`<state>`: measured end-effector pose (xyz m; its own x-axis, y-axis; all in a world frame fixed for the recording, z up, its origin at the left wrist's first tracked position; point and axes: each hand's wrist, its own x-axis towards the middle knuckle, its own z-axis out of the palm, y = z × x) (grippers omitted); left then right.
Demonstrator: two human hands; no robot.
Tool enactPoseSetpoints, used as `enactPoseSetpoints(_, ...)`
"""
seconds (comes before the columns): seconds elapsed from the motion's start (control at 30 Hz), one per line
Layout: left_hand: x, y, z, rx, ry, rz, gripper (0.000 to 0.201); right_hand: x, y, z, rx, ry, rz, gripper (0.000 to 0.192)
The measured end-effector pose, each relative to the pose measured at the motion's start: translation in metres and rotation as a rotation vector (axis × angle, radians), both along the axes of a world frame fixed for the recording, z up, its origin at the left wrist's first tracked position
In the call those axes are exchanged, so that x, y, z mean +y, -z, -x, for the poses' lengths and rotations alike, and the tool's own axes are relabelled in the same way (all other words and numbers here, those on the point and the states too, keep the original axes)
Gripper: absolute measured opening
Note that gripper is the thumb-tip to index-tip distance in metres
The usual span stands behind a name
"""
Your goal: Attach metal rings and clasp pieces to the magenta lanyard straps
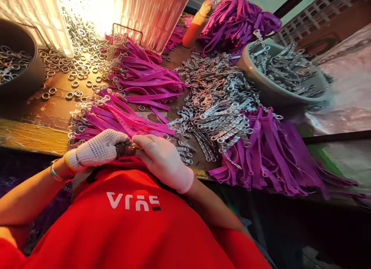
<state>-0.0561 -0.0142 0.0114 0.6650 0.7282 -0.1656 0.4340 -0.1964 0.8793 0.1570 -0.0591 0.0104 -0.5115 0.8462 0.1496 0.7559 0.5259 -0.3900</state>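
My left hand [97,150], in a white knit glove with dark dots, is closed, with dark brown fingertips pointing to the right. Facing it, my right hand [165,161] in a plain white glove is also closed in a pinch. Their fingertips meet in front of the red shirt, and whatever is between them is too small and hidden to name. Just behind the hands lies a bundle of magenta straps [124,116] with metal rings at their left ends. Right of it, a heap of silver chain-like metal links [217,103] with looped ends spreads on the table.
Loose metal rings [75,83] lie at back left, beside a dark bucket [37,64] of rings. Another magenta strap bundle [153,76] lies behind. A grey-green tub [278,93] holds metal links. Purple straps [266,153] hang over the right front edge. An orange cylinder [194,29] stands behind.
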Motion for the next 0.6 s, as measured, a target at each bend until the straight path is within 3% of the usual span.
enactPoseSetpoints(0.1,-0.006,-0.003,0.000,-0.081,-0.027,0.107,0.022,-0.008,0.005,0.004,0.220,0.029,0.005,0.025)
enactPoseSetpoints(0.3,-0.040,-0.002,-0.025,-0.398,-0.234,0.218,0.026,-0.032,0.002,0.007,0.489,0.400,-0.132,0.020)
enactPoseSetpoints(0.43,-0.048,0.001,-0.028,-0.342,-0.294,0.143,0.026,-0.032,0.002,0.011,0.377,0.370,-0.120,0.027)
enactPoseSetpoints(0.6,-0.023,0.009,-0.013,-0.297,-0.184,0.156,0.024,-0.016,0.004,0.020,0.094,0.257,-0.086,0.034)
